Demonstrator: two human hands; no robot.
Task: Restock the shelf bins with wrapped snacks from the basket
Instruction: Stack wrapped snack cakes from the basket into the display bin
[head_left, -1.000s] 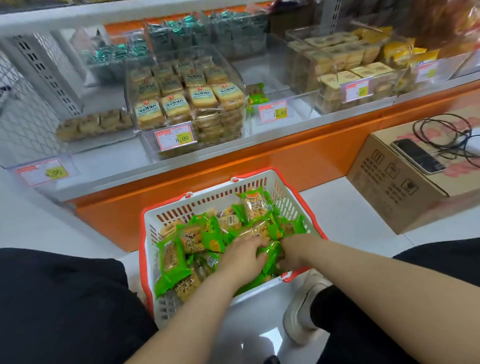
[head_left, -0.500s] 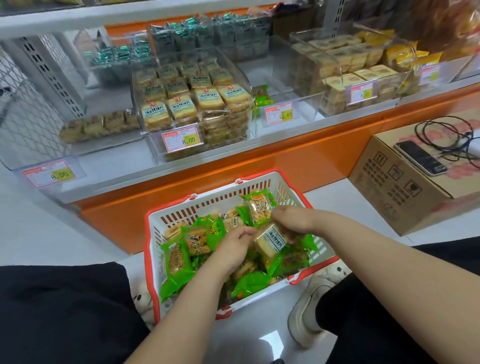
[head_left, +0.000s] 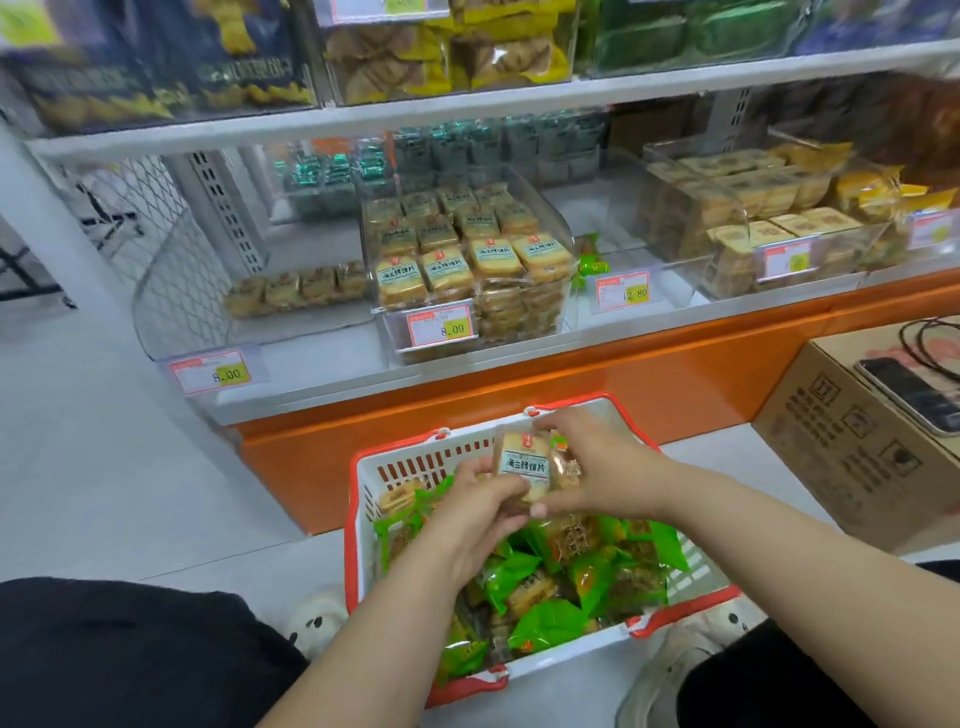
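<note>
Both hands clamped on wrapped snacks: left hand (head_left: 483, 506) and right hand (head_left: 597, 467) pinch a small stack of tan snack packs (head_left: 524, 465), white label facing up, held above the basket's far end. A second pack sits behind the first, under the right fingers. Basket (head_left: 363, 499), white with red rim, sits on the floor below, full of green-wrapped snacks (head_left: 550, 621). Straight ahead on the low shelf, a clear bin (head_left: 563, 228) holds matching tan packs, price tag 8.00 (head_left: 441, 326) on its front. Cardboard box (head_left: 852, 457) to the right, phone (head_left: 914, 392) lying on top.
</note>
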